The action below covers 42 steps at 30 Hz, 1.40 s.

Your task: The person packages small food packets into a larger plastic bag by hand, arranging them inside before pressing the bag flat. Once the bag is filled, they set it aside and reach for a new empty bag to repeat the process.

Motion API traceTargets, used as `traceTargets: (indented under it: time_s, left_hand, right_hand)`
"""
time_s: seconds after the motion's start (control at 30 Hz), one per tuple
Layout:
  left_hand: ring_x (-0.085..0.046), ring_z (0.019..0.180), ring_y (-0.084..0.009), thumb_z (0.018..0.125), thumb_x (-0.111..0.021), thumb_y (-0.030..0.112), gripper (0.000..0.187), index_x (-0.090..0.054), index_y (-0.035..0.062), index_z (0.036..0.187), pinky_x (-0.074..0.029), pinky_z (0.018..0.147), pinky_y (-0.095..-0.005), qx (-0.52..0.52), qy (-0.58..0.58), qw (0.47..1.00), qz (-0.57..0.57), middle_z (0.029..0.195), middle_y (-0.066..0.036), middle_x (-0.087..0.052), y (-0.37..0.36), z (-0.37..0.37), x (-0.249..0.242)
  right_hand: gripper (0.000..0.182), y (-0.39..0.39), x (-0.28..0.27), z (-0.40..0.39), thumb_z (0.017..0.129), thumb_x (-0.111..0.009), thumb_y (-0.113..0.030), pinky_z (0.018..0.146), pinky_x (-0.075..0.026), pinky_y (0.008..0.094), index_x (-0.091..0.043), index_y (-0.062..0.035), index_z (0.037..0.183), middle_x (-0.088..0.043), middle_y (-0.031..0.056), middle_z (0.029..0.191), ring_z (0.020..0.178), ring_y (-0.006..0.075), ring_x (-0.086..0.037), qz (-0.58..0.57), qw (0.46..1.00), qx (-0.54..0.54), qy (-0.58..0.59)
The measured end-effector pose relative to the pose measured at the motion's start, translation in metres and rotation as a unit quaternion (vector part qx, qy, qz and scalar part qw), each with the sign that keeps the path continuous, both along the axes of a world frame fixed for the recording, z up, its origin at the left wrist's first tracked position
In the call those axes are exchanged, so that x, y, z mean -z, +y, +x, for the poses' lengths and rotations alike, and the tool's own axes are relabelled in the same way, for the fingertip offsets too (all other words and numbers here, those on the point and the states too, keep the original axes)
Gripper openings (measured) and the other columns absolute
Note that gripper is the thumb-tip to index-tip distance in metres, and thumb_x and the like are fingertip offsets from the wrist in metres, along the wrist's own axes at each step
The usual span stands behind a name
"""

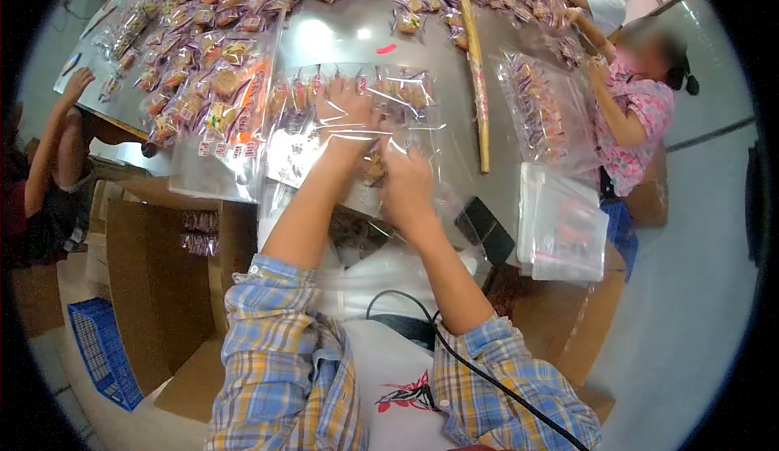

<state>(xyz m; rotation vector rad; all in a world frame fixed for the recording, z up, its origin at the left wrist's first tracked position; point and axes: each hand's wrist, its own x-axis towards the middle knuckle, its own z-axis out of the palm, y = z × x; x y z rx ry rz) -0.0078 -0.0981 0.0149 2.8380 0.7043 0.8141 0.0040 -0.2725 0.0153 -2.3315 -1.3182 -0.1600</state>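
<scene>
A large clear plastic bag [422, 138] lies flat on the metal table in front of me. Inside its far end is a row of small wrapped snack packets [414, 90]. My left hand [345, 110] reaches into the bag, fingers stretched forward over the packets and seen through the film. Closer to me, my right hand [406, 183] is closed on the film near the bag's mouth, its fingertips partly hidden by glare. A single brownish packet [373, 167] shows between my two hands.
Loose wrapped packets [235, 0] heap across the far table. Filled bags [535, 110] lie either side. A wooden stick [475, 69], dark phone-like slab [484, 230] and stacked clear bags [564, 224] are at right. Cardboard boxes [162, 280] stand below. Co-workers [637, 114] sit on both sides.
</scene>
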Motion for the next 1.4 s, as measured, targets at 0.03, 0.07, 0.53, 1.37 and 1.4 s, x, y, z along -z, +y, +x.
traceTargets:
  time_s: [0.03,0.07,0.53,1.37,1.4]
  left_hand:
    - [-0.058,0.121,-0.0290,0.082,-0.079,0.045,0.052,-0.073,0.0258,0.130,-0.037,0.109,-0.0572,-0.003,0.010,1.000,0.001,0.116,-0.011,-0.064,0.003,0.000,0.004]
    - [-0.058,0.121,-0.0290,0.079,-0.080,0.046,0.053,-0.074,0.0258,0.129,-0.038,0.107,-0.0553,0.001,-0.037,0.999,0.028,0.113,-0.010,-0.065,0.003,-0.001,0.009]
    - [-0.061,0.110,-0.0296,0.073,-0.082,0.052,0.051,-0.078,0.0239,0.116,-0.040,0.101,-0.0548,-0.015,-0.084,0.995,0.054,0.104,-0.008,-0.065,0.003,0.005,0.012]
    - [-0.056,0.129,-0.0317,0.076,-0.077,0.027,0.041,-0.071,0.0062,0.111,-0.036,0.107,-0.0560,-0.037,-0.095,0.994,0.049,0.129,-0.013,-0.065,0.005,0.026,0.022]
    - [-0.057,0.126,-0.0325,0.075,-0.077,0.024,0.035,-0.074,0.0059,0.104,-0.037,0.107,-0.0562,-0.032,-0.099,0.994,0.030,0.123,-0.013,-0.066,0.005,0.027,0.019]
  right_hand:
    - [0.065,0.002,0.000,-0.001,0.079,-0.063,0.001,0.088,-0.051,0.0528,-0.057,-0.0072,0.144,-0.071,0.0151,0.114,0.105,0.0397,-0.065,0.035,0.999,0.000,0.015]
    - [0.058,0.003,0.000,-0.001,0.081,-0.062,0.002,0.088,-0.052,0.0521,-0.063,-0.0072,0.137,-0.074,0.0144,0.104,0.103,0.0400,-0.067,0.068,0.997,0.001,0.032]
    - [0.041,0.016,0.004,-0.006,0.085,-0.080,-0.017,0.086,-0.052,0.0411,-0.060,-0.0018,0.118,-0.062,0.0158,0.107,0.095,0.0314,-0.063,0.244,0.954,0.094,0.148]
    - [0.053,0.076,0.026,0.062,0.091,-0.082,-0.013,0.097,-0.054,0.0349,-0.052,-0.0024,0.133,-0.063,0.0137,0.129,0.111,0.0206,-0.064,0.456,0.779,0.098,0.420]
    - [0.056,0.080,0.028,0.064,0.090,-0.082,-0.012,0.099,-0.053,0.0361,-0.050,-0.0012,0.135,-0.059,0.0169,0.136,0.114,0.0210,-0.063,0.498,0.806,0.060,0.312]
